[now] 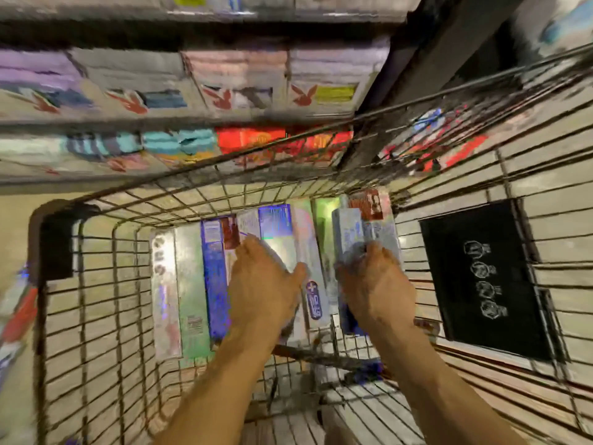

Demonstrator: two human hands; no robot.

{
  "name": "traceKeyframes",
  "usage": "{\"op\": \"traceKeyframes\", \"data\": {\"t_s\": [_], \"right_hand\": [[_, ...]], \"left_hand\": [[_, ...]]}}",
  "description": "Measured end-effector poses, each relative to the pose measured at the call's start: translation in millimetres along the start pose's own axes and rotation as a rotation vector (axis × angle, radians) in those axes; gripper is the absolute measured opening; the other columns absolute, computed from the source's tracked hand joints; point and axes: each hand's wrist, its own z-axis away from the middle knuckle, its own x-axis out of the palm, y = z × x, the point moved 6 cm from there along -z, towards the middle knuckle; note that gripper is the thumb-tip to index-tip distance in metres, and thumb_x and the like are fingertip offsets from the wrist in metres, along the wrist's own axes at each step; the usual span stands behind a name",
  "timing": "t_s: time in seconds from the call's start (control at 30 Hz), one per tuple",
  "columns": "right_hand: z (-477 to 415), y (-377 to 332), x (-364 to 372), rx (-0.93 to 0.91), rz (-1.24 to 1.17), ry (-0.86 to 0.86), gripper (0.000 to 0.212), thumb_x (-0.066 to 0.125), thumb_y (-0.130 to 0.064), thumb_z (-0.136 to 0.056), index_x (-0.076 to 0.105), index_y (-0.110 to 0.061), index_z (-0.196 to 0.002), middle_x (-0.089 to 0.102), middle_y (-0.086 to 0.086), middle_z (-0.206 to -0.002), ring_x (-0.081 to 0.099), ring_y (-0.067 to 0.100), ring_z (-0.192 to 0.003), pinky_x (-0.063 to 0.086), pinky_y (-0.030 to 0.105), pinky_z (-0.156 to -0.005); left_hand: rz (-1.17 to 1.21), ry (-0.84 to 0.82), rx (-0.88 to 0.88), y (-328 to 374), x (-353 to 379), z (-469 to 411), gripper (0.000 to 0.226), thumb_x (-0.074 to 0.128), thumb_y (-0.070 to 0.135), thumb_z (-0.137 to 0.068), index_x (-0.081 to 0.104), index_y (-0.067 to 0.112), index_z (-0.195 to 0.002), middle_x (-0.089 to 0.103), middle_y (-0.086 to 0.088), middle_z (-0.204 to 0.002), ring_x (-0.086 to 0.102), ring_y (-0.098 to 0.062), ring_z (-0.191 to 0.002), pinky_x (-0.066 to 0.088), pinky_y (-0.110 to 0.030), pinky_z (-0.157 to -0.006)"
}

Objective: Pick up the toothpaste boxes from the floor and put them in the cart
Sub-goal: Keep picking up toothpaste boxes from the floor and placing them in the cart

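Note:
Both my hands reach down into a wire shopping cart (96,284). Several toothpaste boxes lie side by side on its bottom: a white and green one (179,293) at the left, a blue one (215,277) beside it. My left hand (260,281) grips a white and blue box (308,248) from above. My right hand (375,284) grips a pale grey box (348,232) at the right of the row, its fingers curled round it. The picture is blurred by motion.
A black sign (481,281) with white symbols hangs on the cart's right wall. Beyond the cart's far rim stand store shelves (192,149) with packaged goods. A dark upright post (426,69) rises at the upper right. Tan floor shows at the left.

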Motion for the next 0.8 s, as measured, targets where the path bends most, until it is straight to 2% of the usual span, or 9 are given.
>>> {"op": "traceKeyframes", "data": {"t_s": [0.07,0.17,0.2,0.27,0.33,0.43,0.57,0.63,0.8], "right_hand": [[-11,2,12,-0.020,0.025,-0.005,0.045,0.047,-0.063,-0.093,0.055,-0.024,-0.115,0.064,0.003,-0.110,0.066,0.030,-0.095,0.054,0.039,-0.078],[-24,6,20,-0.011,0.046,0.014,0.063,0.028,-0.063,-0.090,0.052,-0.017,-0.125,0.060,0.007,-0.120,0.065,0.033,-0.104,0.048,0.039,-0.077],[-28,6,21,-0.017,0.056,0.017,0.062,0.028,-0.062,-0.090,0.051,-0.017,-0.125,0.059,0.006,-0.121,0.065,0.033,-0.104,0.046,0.037,-0.075],[-37,9,26,-0.034,0.060,-0.005,0.052,0.047,-0.057,-0.095,0.047,-0.017,-0.129,0.057,0.006,-0.123,0.064,0.031,-0.105,0.043,0.036,-0.072],[-46,12,29,-0.060,0.056,-0.027,0.057,0.055,-0.053,-0.096,0.041,-0.016,-0.137,0.055,0.008,-0.127,0.063,0.032,-0.108,0.047,0.038,-0.074],[-52,15,27,-0.084,0.025,0.015,0.060,0.059,-0.050,-0.096,0.038,-0.015,-0.140,0.055,0.009,-0.130,0.062,0.032,-0.110,0.050,0.042,-0.077],[-41,16,16,-0.174,0.032,0.080,0.044,0.056,-0.043,-0.097,0.044,-0.020,-0.132,0.058,0.006,-0.123,0.061,0.029,-0.108,0.042,0.038,-0.070],[-30,20,1,-0.206,0.053,0.078,0.040,0.056,-0.042,-0.097,0.045,-0.020,-0.128,0.059,0.006,-0.122,0.061,0.030,-0.108,0.044,0.038,-0.071],[7,14,-76,-0.274,0.090,0.059,0.038,0.055,-0.044,-0.096,0.046,-0.021,-0.125,0.061,0.004,-0.122,0.061,0.030,-0.111,0.048,0.040,-0.076]], "left_hand": [[-0.045,0.008,-0.022,-1,5,-2,0.076,0.076,0.056,-0.075,0.042,0.007,-0.121,0.056,-0.012,-0.115,0.060,-0.038,-0.101,0.046,-0.039,-0.074],[-0.066,0.023,-0.027,1,8,-4,0.080,0.078,0.054,-0.075,0.042,0.003,-0.125,0.055,-0.017,-0.119,0.058,-0.041,-0.105,0.048,-0.043,-0.079],[-0.055,0.032,-0.032,2,8,-6,0.081,0.078,0.055,-0.074,0.042,0.003,-0.125,0.055,-0.017,-0.119,0.058,-0.041,-0.105,0.049,-0.045,-0.079],[-0.063,0.042,-0.048,3,9,-8,0.083,0.078,0.055,-0.072,0.040,0.005,-0.127,0.053,-0.015,-0.121,0.057,-0.040,-0.107,0.051,-0.048,-0.079],[-0.084,0.061,-0.054,5,10,-7,0.083,0.077,0.055,-0.073,0.037,0.009,-0.129,0.051,-0.013,-0.123,0.057,-0.037,-0.108,0.053,-0.048,-0.079],[-0.094,0.088,-0.070,8,12,-5,0.083,0.076,0.054,-0.074,0.033,0.011,-0.131,0.049,-0.010,-0.124,0.056,-0.034,-0.110,0.055,-0.051,-0.080],[-0.106,0.070,-0.102,9,12,-1,0.085,0.076,0.053,-0.077,0.032,0.008,-0.135,0.048,-0.014,-0.129,0.054,-0.036,-0.114,0.053,-0.051,-0.084],[-0.113,0.047,-0.109,14,5,8,0.084,0.076,0.056,-0.077,0.033,0.009,-0.133,0.048,-0.014,-0.128,0.055,-0.037,-0.114,0.053,-0.049,-0.083],[-0.247,0.092,-0.077,48,-69,46,0.055,0.061,0.055,-0.088,0.049,0.012,-0.120,0.054,-0.010,-0.117,0.057,-0.033,-0.107,0.045,-0.038,-0.073]]}}
